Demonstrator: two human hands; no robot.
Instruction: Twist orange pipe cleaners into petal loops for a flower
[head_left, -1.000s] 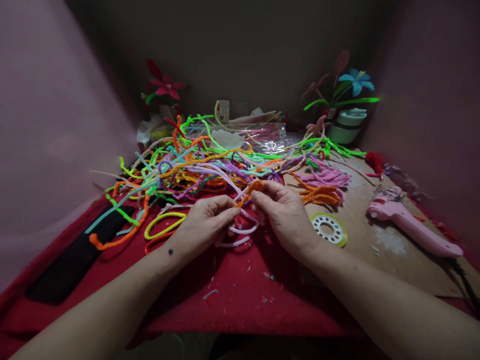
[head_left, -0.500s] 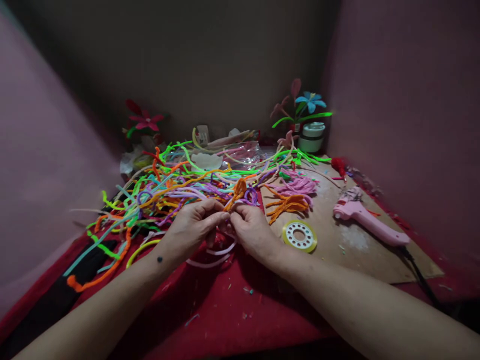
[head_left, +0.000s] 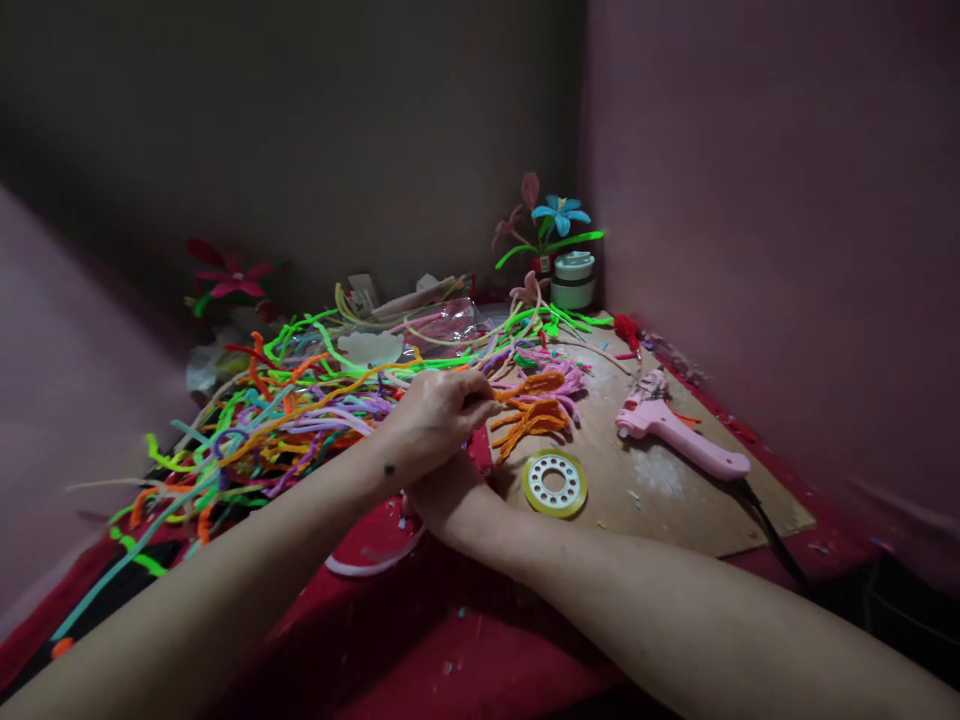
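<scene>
My left hand is closed in a pinch on the end of a looped orange pipe cleaner piece, which it holds over the board. Just below it lies a bundle of orange pipe cleaner pieces, with pink pipe cleaner pieces behind. My right hand is lower, crossed under my left wrist; its fingers are mostly hidden. A pale pink pipe cleaner curves across the red cloth close to my right hand's fingers.
A heap of coloured pipe cleaners spreads at left. On the brown board rest a yellow tape roll and a pink glue gun with its cord. Pipe cleaner flowers and a white-lidded jar stand at the back.
My left hand has moved right, carrying the looped orange piece from between my hands to beside the orange bundle. My right hand has dropped lower, under the left wrist. The view has turned right.
</scene>
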